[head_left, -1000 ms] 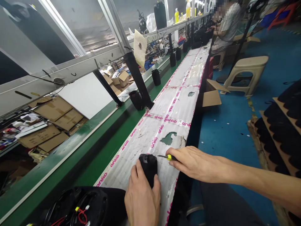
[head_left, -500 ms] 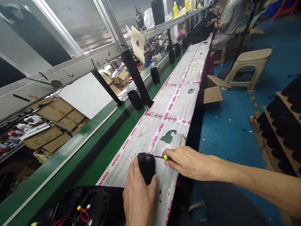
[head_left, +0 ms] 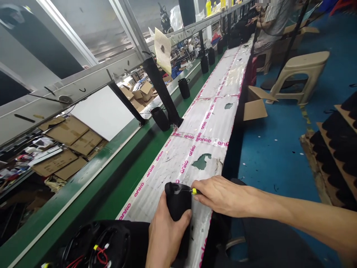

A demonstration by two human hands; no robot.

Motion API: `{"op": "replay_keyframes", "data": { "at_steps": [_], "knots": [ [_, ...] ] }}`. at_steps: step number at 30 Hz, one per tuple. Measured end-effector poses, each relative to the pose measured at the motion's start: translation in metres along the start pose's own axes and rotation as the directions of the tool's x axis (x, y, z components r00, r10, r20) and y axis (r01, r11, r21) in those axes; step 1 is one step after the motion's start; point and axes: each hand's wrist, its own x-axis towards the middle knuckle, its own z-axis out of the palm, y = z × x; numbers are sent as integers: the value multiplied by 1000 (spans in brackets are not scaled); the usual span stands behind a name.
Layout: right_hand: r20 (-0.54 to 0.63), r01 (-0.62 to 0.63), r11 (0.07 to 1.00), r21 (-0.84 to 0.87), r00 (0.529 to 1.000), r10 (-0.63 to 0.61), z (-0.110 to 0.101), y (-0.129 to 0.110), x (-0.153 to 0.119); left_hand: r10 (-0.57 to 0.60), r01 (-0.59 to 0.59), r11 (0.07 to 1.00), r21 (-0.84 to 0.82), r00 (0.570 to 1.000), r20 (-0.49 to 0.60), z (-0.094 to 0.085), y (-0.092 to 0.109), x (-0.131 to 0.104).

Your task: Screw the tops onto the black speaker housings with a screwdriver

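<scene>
My left hand [head_left: 167,238] grips a black cylindrical speaker body [head_left: 177,201] that lies on the taped white bench top [head_left: 206,123]. A small screwdriver with a yellow collar [head_left: 193,191] is held in my right hand [head_left: 220,195], and its thin metal tip reaches into the open top end of the speaker body. The screwdriver's handle is hidden in my fist. At the bottom left lies an open black housing [head_left: 97,245] with red, yellow and white wires inside.
A green conveyor belt [head_left: 134,163] runs along the left of the bench with several black cylinders [head_left: 161,118] standing on it. Cardboard boxes [head_left: 67,137] lie beyond it. A beige plastic stool [head_left: 302,70] and stacked black foam trays [head_left: 340,141] are on the blue floor. A seated person [head_left: 272,22] works far off.
My right hand moved left, bringing the screwdriver tip from beside the speaker body into its open end. My left hand tilted the body up slightly.
</scene>
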Motion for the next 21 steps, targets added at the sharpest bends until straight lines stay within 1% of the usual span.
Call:
{"op": "replay_keyframes", "data": {
  "at_steps": [3, 6, 10, 13, 16, 21],
  "knots": [
    [-5, 14, 1000, -15, 1000, -15, 0, -3, 1, 12, -10, 999, 34, 999, -42, 1, 5, -3],
    [-3, 30, 999, -28, 1000, -30, -4, -9, 5, 12, -9, 999, 48, 998, -56, 3, 6, -4],
    [49, 23, 994, -103, 999, -18, -10, -15, 12, -3, 7, 998, 68, 998, -66, 5, 6, -3],
    [42, 31, 987, -161, 999, -25, -12, -14, 16, -19, 26, 996, 84, 996, -86, 7, 9, -3],
    [24, 75, 978, -195, 997, -72, -11, -9, 16, -27, 35, 995, 89, 995, -98, 7, 14, -5],
    [51, 131, 949, -285, 991, -122, -13, -6, 15, -28, 36, 997, 72, 994, -106, 7, 18, -5]
  ]
}}
